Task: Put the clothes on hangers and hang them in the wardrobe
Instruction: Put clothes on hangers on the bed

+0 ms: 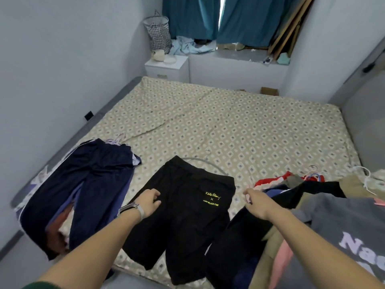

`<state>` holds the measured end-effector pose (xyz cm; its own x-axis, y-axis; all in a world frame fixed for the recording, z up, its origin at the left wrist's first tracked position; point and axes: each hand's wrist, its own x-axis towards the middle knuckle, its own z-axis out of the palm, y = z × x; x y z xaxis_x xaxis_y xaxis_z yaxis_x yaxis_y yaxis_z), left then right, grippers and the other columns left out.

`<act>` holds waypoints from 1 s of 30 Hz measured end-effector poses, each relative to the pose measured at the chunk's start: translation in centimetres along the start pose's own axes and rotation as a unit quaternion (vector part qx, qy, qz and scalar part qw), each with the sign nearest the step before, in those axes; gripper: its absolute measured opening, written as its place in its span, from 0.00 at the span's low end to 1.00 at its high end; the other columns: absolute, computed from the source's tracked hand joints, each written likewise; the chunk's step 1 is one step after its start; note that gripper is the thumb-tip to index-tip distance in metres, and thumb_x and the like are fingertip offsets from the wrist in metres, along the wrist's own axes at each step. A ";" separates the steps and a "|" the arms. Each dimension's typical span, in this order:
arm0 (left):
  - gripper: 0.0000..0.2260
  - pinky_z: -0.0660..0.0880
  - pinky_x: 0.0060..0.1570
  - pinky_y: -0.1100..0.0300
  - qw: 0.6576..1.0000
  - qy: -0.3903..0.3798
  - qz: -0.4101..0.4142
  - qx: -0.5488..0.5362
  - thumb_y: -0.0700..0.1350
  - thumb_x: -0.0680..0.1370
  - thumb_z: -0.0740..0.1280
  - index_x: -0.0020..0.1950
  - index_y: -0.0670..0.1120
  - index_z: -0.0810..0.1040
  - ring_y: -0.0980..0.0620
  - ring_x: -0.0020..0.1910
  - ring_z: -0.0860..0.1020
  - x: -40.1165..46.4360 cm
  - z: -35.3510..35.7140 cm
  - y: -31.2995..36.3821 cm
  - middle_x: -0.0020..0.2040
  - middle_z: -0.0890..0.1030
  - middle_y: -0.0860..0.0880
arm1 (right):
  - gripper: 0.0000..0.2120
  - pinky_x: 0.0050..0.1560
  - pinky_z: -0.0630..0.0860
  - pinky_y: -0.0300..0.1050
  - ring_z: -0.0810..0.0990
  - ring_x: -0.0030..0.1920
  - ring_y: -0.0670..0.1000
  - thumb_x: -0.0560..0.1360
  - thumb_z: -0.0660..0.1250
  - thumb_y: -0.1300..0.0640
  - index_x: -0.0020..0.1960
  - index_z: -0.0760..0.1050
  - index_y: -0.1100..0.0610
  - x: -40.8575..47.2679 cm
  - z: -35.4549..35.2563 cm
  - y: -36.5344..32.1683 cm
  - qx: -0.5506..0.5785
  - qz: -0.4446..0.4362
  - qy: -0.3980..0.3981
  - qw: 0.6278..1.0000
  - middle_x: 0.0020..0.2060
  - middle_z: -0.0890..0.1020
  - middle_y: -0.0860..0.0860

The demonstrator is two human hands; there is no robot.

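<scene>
Black shorts (183, 215) lay flat on the patterned bed (239, 126), waistband toward the far end, yellow print on the right leg. Grey hanger (210, 162) poked out from beneath the waistband. Left hand (149, 202) rested on the shorts' left edge, fingers curled into the cloth, wristband on. Right hand (257, 202), just right of the shorts, pinched a dark garment (245, 232) at the edge of the clothes pile (312, 197). Left of the shorts, navy trousers (83, 188) spread over other clothes. Beyond the shorts, at the far wall: white nightstand (166, 67), laundry basket (159, 32), teal curtains (239, 19).
</scene>
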<state>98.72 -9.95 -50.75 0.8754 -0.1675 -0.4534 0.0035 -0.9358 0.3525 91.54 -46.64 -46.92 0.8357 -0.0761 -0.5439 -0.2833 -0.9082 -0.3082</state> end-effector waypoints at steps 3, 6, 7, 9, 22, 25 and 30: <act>0.17 0.71 0.59 0.60 1.000 -0.015 -0.022 0.004 0.47 0.78 0.64 0.67 0.45 0.71 0.50 0.59 0.76 1.1 0.6 -1.2 0.62 0.75 0.46 | 0.22 0.60 0.69 0.44 0.74 0.64 0.56 0.79 0.60 0.59 0.73 0.63 0.57 2.3 0.3 -0.4 0.009 0.005 -0.026 1.000 0.65 0.75 0.57; 0.16 0.69 0.58 0.62 0.999 -0.010 -0.039 0.004 0.47 0.78 0.64 0.65 0.45 0.72 0.51 0.59 0.76 3.3 0.9 -1.7 0.61 0.76 0.47 | 0.23 0.64 0.67 0.43 0.72 0.67 0.55 0.79 0.59 0.59 0.73 0.63 0.58 5.1 0.8 0.0 0.018 0.012 -0.048 0.999 0.67 0.73 0.58; 0.16 0.69 0.58 0.62 0.999 -0.006 -0.041 0.005 0.46 0.78 0.64 0.65 0.45 0.73 0.50 0.58 0.76 4.4 1.0 -1.8 0.60 0.76 0.47 | 0.22 0.64 0.67 0.42 0.72 0.67 0.56 0.79 0.59 0.59 0.73 0.63 0.58 6.2 1.2 0.2 0.024 0.016 -0.051 0.998 0.68 0.73 0.58; 0.15 0.69 0.58 0.61 0.999 0.000 -0.047 -0.004 0.45 0.78 0.64 0.64 0.44 0.73 0.50 0.57 0.76 6.8 1.6 -1.9 0.59 0.76 0.46 | 0.22 0.63 0.67 0.42 0.73 0.66 0.56 0.80 0.59 0.59 0.73 0.63 0.59 8.2 2.2 0.6 0.031 0.028 -0.061 0.997 0.67 0.73 0.59; 0.16 0.67 0.65 0.56 0.998 -0.001 0.051 0.037 0.45 0.79 0.64 0.66 0.43 0.72 0.47 0.62 0.72 31.8 7.5 -4.4 0.63 0.74 0.45 | 0.21 0.62 0.69 0.48 0.72 0.62 0.58 0.79 0.62 0.50 0.68 0.67 0.59 32.0 8.3 2.6 0.022 0.082 0.002 0.996 0.62 0.75 0.57; 0.19 0.68 0.65 0.53 1.000 0.007 -0.009 -0.024 0.47 0.77 0.66 0.65 0.40 0.73 0.45 0.64 0.72 38.0 10.7 -4.8 0.64 0.74 0.43 | 0.27 0.64 0.68 0.53 0.67 0.66 0.60 0.79 0.60 0.44 0.71 0.63 0.59 36.9 11.9 2.6 -0.046 0.104 0.032 0.993 0.66 0.70 0.58; 0.41 0.60 0.70 0.51 0.997 0.054 -0.042 0.037 0.59 0.73 0.68 0.76 0.40 0.52 0.40 0.70 0.62 44.6 14.7 -5.4 0.70 0.60 0.38 | 0.38 0.68 0.60 0.59 0.62 0.69 0.63 0.76 0.57 0.33 0.75 0.56 0.59 41.6 17.2 4.0 -0.014 0.191 0.108 0.976 0.70 0.63 0.60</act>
<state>130.62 -16.89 -84.88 0.9204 -0.0574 -0.3868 0.0462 -0.9663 0.2533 117.08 -46.38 -84.18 0.7514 -0.4936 -0.4378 -0.5835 -0.8069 -0.0917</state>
